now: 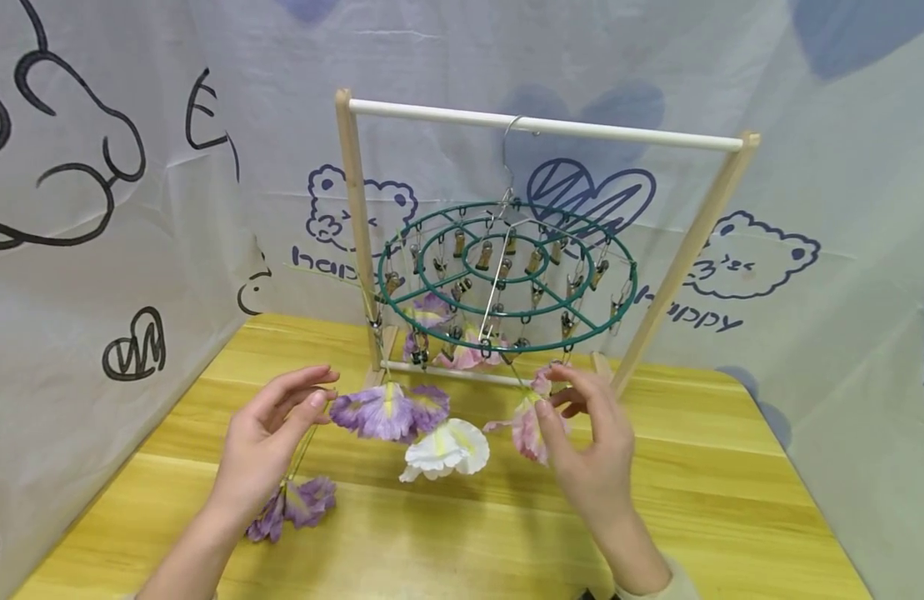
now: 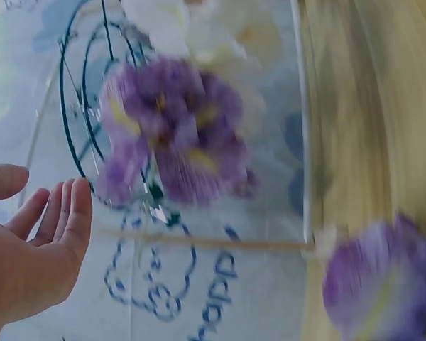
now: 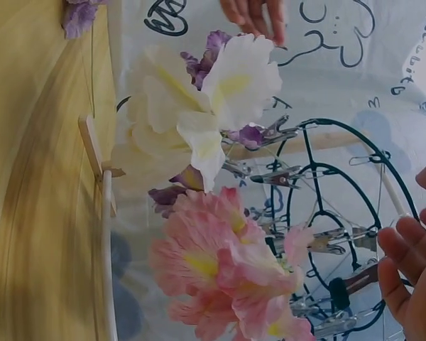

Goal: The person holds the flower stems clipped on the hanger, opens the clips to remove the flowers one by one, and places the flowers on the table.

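A green round clip hanger (image 1: 506, 343) with several metal clips hangs by its hook from a white rail. Below its front edge hang a purple flower (image 1: 387, 412), a white flower (image 1: 448, 450) and a pink flower (image 1: 531, 427). My left hand (image 1: 270, 425) is beside the purple flower, fingers loosely bent; the left wrist view shows nothing held. My right hand (image 1: 592, 425) appears by the pink flower; in the right wrist view its relaxed fingers (image 3: 405, 249) stand apart from the petals, holding nothing. More purple and pink blooms hang behind, partly hidden.
Another purple flower (image 1: 307, 502) lies on the left of the yellow wooden table (image 1: 679, 500), its stem running behind my left hand. The rack's wooden posts (image 1: 690, 254) stand either side of the hanger. Drawn-on white sheets (image 1: 229, 50) enclose the table.
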